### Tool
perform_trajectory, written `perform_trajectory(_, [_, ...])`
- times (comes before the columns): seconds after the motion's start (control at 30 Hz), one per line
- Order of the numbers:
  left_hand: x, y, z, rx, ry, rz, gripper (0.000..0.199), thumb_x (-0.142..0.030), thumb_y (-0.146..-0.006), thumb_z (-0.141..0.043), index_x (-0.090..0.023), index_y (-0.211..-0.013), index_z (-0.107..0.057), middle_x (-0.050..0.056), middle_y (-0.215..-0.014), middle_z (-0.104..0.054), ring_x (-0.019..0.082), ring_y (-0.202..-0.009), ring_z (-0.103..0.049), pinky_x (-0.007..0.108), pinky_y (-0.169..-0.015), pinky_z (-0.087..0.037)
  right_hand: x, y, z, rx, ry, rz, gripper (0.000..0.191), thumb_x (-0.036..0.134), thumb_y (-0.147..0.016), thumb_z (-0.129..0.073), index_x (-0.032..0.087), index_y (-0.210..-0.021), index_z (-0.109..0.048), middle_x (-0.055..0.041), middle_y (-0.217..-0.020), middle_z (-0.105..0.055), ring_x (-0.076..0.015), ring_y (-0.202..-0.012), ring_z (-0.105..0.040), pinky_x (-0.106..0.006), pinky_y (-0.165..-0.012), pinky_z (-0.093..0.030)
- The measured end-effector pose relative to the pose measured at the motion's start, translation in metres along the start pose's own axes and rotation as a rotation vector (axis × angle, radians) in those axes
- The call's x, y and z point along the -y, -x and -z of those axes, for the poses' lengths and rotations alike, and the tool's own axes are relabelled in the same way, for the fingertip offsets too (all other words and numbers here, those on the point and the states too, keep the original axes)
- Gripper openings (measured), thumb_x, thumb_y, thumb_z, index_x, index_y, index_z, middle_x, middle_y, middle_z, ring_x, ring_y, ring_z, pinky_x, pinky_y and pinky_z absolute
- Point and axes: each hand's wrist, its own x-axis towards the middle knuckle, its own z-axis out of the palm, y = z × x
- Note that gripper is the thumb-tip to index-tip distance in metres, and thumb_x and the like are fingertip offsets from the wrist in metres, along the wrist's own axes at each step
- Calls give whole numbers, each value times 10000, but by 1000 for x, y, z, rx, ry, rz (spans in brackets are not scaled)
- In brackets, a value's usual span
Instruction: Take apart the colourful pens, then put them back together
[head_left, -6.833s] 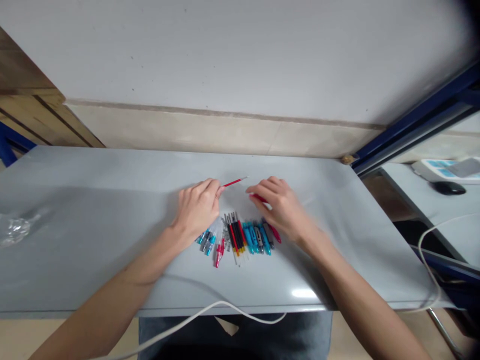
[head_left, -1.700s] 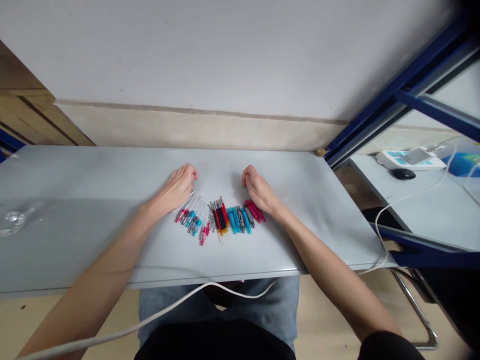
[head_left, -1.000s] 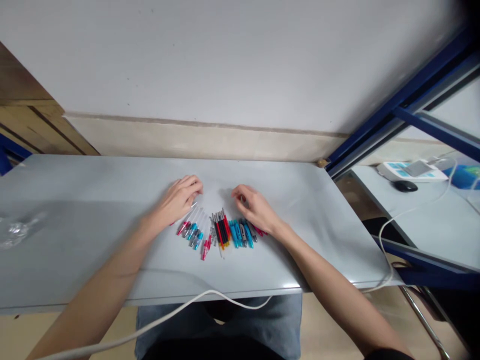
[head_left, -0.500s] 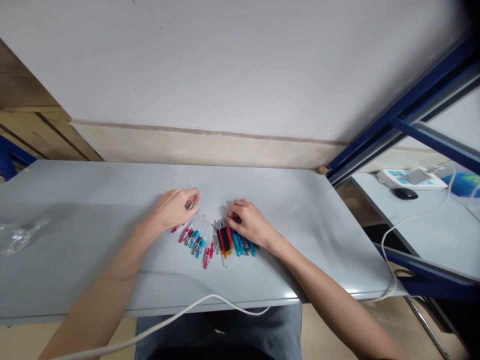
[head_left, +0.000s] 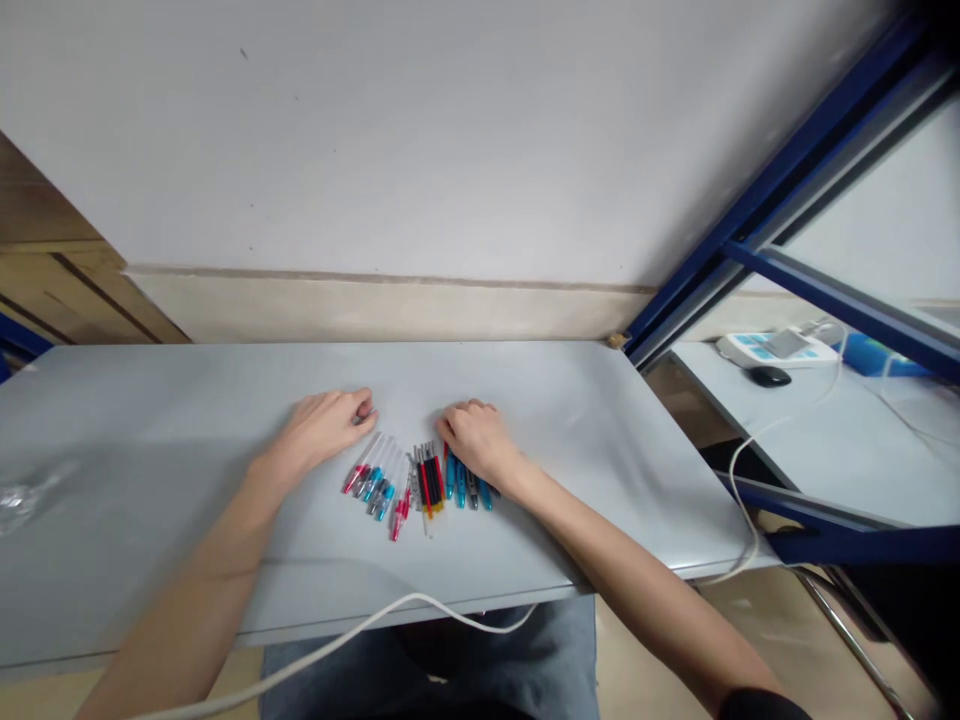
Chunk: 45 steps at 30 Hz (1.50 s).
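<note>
View: head camera, looking forward and down over the work surface.

Left hand: the left hand [head_left: 322, 430] lay palm down with its fingers loosely curled, just beside the upper ends of the pens. No held object was visible, but the curled fingers hid the palm, so a small item could not be ruled out.

Right hand: the right hand [head_left: 476, 438] was curled over the middle of the row, resting on the blue pens. The covered fingertips prevented any determination of whether it gripped one.

Object location: a fanned row of slim plastic pens [head_left: 424, 490] lay between the hands, near the surface's front edge.

Row layout: clear-barrelled pens with pink, cyan and grey parts [head_left: 369, 490] occupied the left. Black, red and yellow pens [head_left: 429, 485] occupied the centre, and blue and grey pens [head_left: 466, 490] the right. This colour grouping and fan spacing appeared to keep each item separately reachable.

Work surface: a pale grey, glossy tabletop [head_left: 600, 480] supported the row, which lay flat on it.

Surroundings: a white cable [head_left: 390, 608] ran below the front edge, and a clear plastic object [head_left: 15, 505] lay at the far left, well apart from the row. A blue metal frame [head_left: 780, 215] stood to the right.
</note>
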Motion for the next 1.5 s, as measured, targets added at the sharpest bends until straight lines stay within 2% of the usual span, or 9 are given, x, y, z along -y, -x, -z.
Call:
perform_trajectory(0.2, [-10,-4,-5,-108,38,5,271,-419,-953,-415,-243,-832,-581,27,-734,-678,223,-691,-628,307,-600,-283,-3,-19,4,89,-7,-15,351,190,-994,-438,131,-934,-778,-170,-985,-773,-244,-879,-704,-311,-743,-441])
perform_trajectory(0.4, [-13,-13,-4,-147,228,93,284,-444,-947,-468,-235,-847,-633,-14,-624,-667,188,-623,-617,282,-626,-351,-9,-19,-3,4,-43,-44,295,188,-924,-506,128,-880,-792,-178,-910,-777,-217,-777,-703,-297,-634,-359])
perform_trajectory(0.6, [-43,-25,2,-229,257,-17,287,-415,-1004,-437,-233,-985,-658,4,-760,-741,183,-683,-667,273,-635,-366,-14,-17,-2,-69,-94,-59,277,199,-893,-538,142,-823,-800,-168,-816,-770,-158,-647,-647,-301,-570,-286])
perform_trajectory(0.73, [-55,-27,-6,-352,258,-31,267,-427,-1016,-470,-235,-989,-653,0,-778,-747,173,-696,-683,264,-632,-378,-22,-18,1,-144,-230,-61,268,204,-873,-559,145,-738,-783,-78,-630,-695,-99,-510,-445,-285,-537,-256])
perform_trajectory(0.9, [-48,-21,-14,-341,173,-78,300,-425,-1061,-415,-231,-1076,-643,36,-872,-775,194,-759,-713,270,-646,-398,-29,-19,-1,-259,-630,-165,280,189,-772,-602,153,-497,-641,64,-451,-366,-106,-547,-185,-280,-503,-196])
perform_trajectory(1.03, [-47,-20,-15,-365,152,-163,276,-376,-1076,-397,-217,-1086,-622,59,-932,-765,209,-818,-710,286,-685,-428,-32,-21,-5,-326,-894,-187,349,266,-766,-590,174,-435,-526,63,-462,-268,-86,-510,-238,-271,-489,-198])
perform_trajectory(1.27, [-52,-18,-19,-392,192,-397,191,-176,-1059,-379,-208,-1126,-555,70,-1016,-719,215,-925,-673,343,-816,-482,-34,-22,-1,-464,-1198,-238,289,412,-832,-581,161,-711,-657,24,-569,-525,-101,-493,-400,-244,-485,-321])
perform_trajectory(1.4, [-53,-15,-17,-364,208,-433,208,-126,-1038,-379,-207,-1128,-548,74,-1018,-711,224,-930,-663,364,-814,-491,-34,-21,-1,-522,-1613,-246,268,426,-817,-657,162,-776,-683,-14,-638,-630,-102,-469,-468,-236,-424,-294])
perform_trajectory(1.5, [-53,-15,-18,-349,209,-434,223,-97,-1021,-389,-204,-1133,-549,75,-1034,-709,226,-925,-653,376,-821,-494,-33,-21,-3,-559,-1659,-227,258,419,-817,-684,163,-787,-688,-53,-722,-693,-127,-540,-566,-236,-442,-356])
